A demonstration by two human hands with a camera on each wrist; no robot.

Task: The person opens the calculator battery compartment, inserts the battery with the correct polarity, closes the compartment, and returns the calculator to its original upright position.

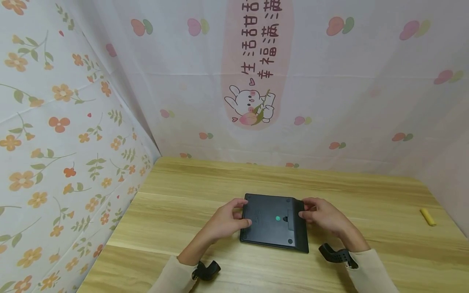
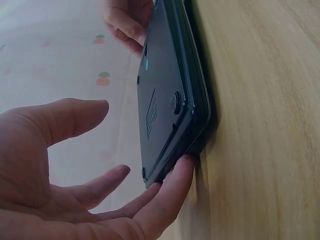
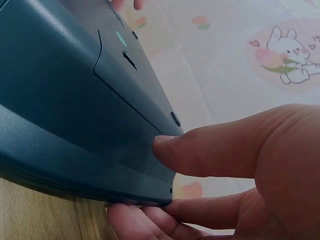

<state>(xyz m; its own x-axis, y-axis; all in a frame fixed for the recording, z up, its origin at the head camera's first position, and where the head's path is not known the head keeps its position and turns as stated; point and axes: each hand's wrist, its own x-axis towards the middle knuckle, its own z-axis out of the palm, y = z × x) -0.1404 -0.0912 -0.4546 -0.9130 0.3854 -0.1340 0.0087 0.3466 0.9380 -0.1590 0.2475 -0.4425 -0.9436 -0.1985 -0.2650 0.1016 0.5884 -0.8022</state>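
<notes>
Black device (image 1: 267, 228) underside up, in from table's (image 1: 176, 203) back edge — right hand (image 1: 322, 215) pinching its side; left hand (image 1: 224, 221) spread, touching it.

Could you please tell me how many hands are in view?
2: the left hand is at the left edge of the flat black device, and the right hand grips its right edge. Some fingers are partly hidden.
</notes>
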